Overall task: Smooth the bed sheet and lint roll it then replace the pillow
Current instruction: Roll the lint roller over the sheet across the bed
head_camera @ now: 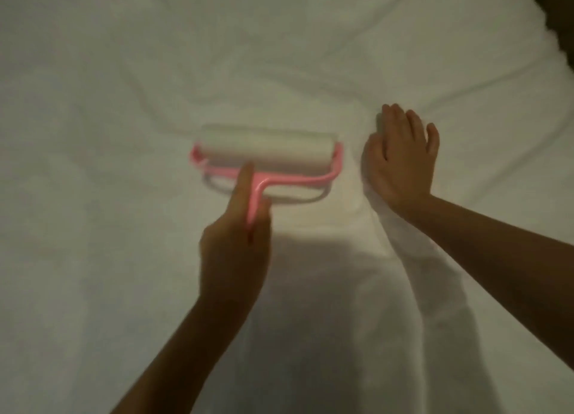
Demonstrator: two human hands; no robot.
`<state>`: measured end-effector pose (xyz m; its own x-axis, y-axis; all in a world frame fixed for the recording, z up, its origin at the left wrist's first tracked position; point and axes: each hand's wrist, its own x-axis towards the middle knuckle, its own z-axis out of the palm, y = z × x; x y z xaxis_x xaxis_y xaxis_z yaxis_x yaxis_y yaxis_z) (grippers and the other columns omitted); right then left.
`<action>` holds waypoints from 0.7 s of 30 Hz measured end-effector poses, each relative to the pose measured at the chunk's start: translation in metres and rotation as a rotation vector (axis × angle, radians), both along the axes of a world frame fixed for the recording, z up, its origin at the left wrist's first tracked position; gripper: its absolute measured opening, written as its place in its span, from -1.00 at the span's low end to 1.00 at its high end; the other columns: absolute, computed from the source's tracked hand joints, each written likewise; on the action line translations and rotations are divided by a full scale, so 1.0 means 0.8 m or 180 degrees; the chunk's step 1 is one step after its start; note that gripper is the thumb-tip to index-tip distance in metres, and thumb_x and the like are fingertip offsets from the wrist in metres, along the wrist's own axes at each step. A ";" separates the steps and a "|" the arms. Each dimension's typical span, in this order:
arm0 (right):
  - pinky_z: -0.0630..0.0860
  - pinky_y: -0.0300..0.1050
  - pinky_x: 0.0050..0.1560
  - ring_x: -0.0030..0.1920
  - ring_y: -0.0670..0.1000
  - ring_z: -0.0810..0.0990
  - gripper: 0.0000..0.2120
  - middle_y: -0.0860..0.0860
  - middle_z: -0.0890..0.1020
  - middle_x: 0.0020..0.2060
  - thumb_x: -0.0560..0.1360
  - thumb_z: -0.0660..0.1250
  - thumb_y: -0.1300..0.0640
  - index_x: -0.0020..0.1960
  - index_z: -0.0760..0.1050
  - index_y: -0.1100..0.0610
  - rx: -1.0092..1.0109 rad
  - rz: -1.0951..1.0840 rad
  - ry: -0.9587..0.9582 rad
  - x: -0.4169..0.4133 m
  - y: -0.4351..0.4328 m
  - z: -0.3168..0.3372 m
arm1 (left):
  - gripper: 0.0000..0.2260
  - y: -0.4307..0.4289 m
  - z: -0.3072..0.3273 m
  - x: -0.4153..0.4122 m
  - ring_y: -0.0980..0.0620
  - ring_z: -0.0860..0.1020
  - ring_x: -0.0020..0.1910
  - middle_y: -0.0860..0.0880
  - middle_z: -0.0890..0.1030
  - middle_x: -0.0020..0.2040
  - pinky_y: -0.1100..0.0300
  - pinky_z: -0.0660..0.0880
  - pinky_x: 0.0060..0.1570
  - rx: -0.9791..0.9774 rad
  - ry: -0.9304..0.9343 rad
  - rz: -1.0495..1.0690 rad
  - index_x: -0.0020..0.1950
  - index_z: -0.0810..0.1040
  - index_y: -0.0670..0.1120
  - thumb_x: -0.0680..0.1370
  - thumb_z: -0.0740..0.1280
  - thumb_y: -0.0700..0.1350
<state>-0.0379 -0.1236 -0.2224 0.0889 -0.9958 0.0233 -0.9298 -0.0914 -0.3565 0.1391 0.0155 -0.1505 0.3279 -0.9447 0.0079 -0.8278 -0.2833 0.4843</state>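
A white bed sheet point(124, 87) fills the view, creased in long folds across the top and right. A lint roller point(267, 151) with a pink frame and a white roll lies against the sheet in the middle. My left hand point(236, 243) grips its pink handle, index finger stretched along the stem. My right hand point(400, 159) lies flat on the sheet just right of the roller, fingers straight and pointing away from me. The frame is blurred. No pillow is in view.
A dark strip point(556, 13) shows past the sheet's edge at the top right corner. My shadow falls on the sheet point(310, 289) between my two forearms.
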 end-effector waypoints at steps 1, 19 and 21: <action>-0.13 0.05 0.46 0.50 0.07 0.10 -0.43 0.07 0.22 0.49 0.58 -0.17 -0.04 0.52 0.15 0.15 0.0079 0.0014 0.0084 0.010 -0.015 -0.003 | -0.60 0.015 -0.003 0.007 -0.18 0.56 -0.39 -0.20 0.60 -0.28 0.16 0.38 -0.38 0.0167 0.0131 0.0303 0.46 0.32 -0.04 0.61 0.18 -0.06; -0.17 0.09 0.45 0.52 0.15 0.06 -0.40 0.09 0.16 0.52 0.55 -0.15 -0.09 0.54 0.12 0.11 -0.0181 -0.0072 0.0288 0.031 -0.031 -0.056 | -0.36 -0.020 -0.030 0.014 -0.29 0.54 -0.45 -0.31 0.54 -0.37 0.02 0.45 -0.46 0.0741 0.0227 0.0500 0.47 0.26 -0.10 0.43 0.36 -0.36; -0.19 0.08 0.45 0.52 0.15 0.06 -0.40 0.08 0.16 0.52 0.55 -0.14 -0.09 0.54 0.12 0.10 -0.0181 -0.0092 0.0285 0.032 -0.031 -0.060 | -0.27 0.006 -0.022 0.013 -0.25 0.50 -0.55 -0.26 0.51 -0.47 0.07 0.41 -0.57 0.0942 0.0216 0.0437 0.44 0.31 -0.14 0.31 0.44 -0.42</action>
<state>-0.0125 -0.1481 -0.2707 0.0644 -0.9952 0.0732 -0.9602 -0.0818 -0.2670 0.1497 0.0203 -0.1682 0.4427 -0.8497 -0.2863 -0.7408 -0.5265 0.4171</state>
